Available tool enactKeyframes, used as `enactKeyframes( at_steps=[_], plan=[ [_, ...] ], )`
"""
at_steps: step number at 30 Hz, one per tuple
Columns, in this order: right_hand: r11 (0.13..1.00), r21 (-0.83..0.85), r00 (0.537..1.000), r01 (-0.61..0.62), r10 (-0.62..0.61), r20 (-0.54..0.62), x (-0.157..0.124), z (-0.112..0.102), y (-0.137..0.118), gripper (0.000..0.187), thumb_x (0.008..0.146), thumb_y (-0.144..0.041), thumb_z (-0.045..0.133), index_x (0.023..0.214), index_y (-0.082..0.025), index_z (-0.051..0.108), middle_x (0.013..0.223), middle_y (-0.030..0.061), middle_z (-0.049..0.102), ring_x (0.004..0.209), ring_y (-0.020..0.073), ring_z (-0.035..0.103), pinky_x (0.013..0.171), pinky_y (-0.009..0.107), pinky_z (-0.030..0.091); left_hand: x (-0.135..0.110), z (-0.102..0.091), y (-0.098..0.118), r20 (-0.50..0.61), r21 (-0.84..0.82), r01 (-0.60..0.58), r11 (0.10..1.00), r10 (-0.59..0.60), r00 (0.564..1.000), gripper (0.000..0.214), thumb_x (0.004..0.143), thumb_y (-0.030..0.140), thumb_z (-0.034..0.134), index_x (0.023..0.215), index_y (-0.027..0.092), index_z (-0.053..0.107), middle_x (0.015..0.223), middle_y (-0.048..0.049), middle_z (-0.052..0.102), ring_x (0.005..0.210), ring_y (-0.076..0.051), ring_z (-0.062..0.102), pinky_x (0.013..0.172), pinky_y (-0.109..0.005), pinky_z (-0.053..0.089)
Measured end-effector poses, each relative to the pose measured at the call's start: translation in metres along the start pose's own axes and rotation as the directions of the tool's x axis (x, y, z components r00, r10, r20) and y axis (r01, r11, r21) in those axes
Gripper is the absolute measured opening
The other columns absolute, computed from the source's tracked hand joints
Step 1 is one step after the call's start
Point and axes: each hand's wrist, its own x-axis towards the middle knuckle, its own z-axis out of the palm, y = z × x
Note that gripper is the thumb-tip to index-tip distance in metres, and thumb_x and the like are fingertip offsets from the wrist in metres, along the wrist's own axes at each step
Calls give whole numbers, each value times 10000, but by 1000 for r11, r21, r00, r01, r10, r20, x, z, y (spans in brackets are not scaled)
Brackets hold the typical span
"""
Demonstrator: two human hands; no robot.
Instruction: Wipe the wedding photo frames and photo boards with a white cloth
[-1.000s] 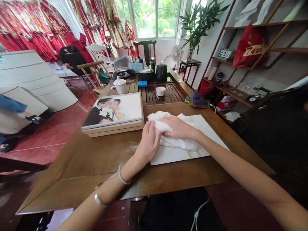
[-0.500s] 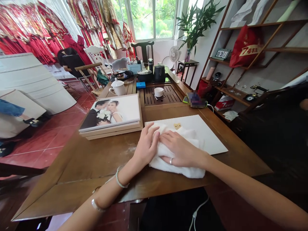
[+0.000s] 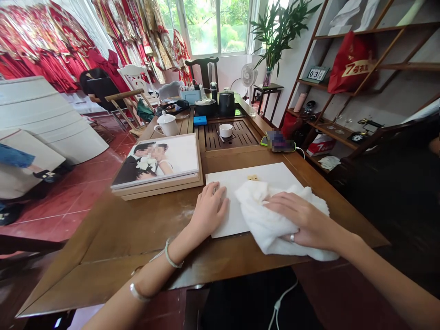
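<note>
A bunched white towel lies over the right part of a flat white board on the wooden table. My right hand, with a ring on one finger, is closed on the towel. On the board's left edge rests my left hand, fingers spread and holding nothing. A small yellowish patch shows on the board just beyond the towel. The board's right front portion is hidden beneath the towel and my right hand.
Left of the board lies a stack of framed photos. Behind it stands a lidded white mug. Further back are a slatted tea tray with a white cup, and a phone on a cable. Shelves rise at the right.
My right hand has slid the towel to the right across the board, uncovering its left part. My left hand has stayed nearly in place and no longer touches the towel.
</note>
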Motion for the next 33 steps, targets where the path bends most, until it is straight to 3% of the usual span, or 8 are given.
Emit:
enactKeyframes(
  at_steps=[5,8,13,17,23,28,33],
  plan=[
    [951,-17,951,-310,310,-22,-23,-7,37,478,780,-288,624,1247,-237,539,1225,135,647,1133,368,615,937,550,521,-2,3,-3,1,66,-47,997,47,999,319,922,252,500,1216,156,578,1392,-199,495,1357,-355,430,1067,-564,417],
    [908,-31,908,-418,417,-42,-23,-8,53,488,842,-436,599,1272,-219,525,1328,157,585,1207,381,578,992,572,488,-2,5,-5,-2,79,-71,994,72,997,317,927,259,491,1219,162,568,1387,-198,493,1355,-356,429,1057,-568,426],
    [894,-7,893,-448,447,-63,-3,-4,75,590,845,-598,577,1268,-190,528,1328,165,585,1242,366,549,1042,543,450,-2,3,-4,13,97,-77,992,77,997,323,938,266,469,1233,166,554,1388,-197,489,1362,-363,419,1048,-577,431],
    [877,-17,876,-481,480,-40,22,-1,100,602,839,-593,572,1287,-193,534,1315,152,610,1215,362,573,1014,531,463,-2,1,-3,42,108,-72,992,68,997,334,940,259,461,1239,141,551,1396,-209,485,1370,-378,406,1059,-583,418],
    [860,9,860,-510,510,-11,52,3,127,608,861,-548,566,1359,-204,498,1359,142,605,1206,358,590,997,508,472,-2,4,-7,-2,117,-106,988,106,994,322,941,271,465,1244,192,542,1370,-176,507,1365,-346,421,1052,-566,434],
    [859,15,857,-511,511,-61,47,6,123,620,859,-552,570,1367,-206,491,1373,142,594,1228,370,572,1016,537,455,-3,2,-6,18,123,-99,987,97,995,326,941,273,459,1244,184,543,1377,-184,503,1365,-363,416,1039,-579,441],
    [865,-4,865,-501,501,-32,22,-2,97,584,875,-557,538,1328,-187,519,1344,161,601,1207,376,577,1003,555,461,-2,-1,0,67,145,-79,986,70,995,346,954,281,437,1263,156,530,1402,-202,484,1380,-378,399,1048,-580,433]
  ],
)
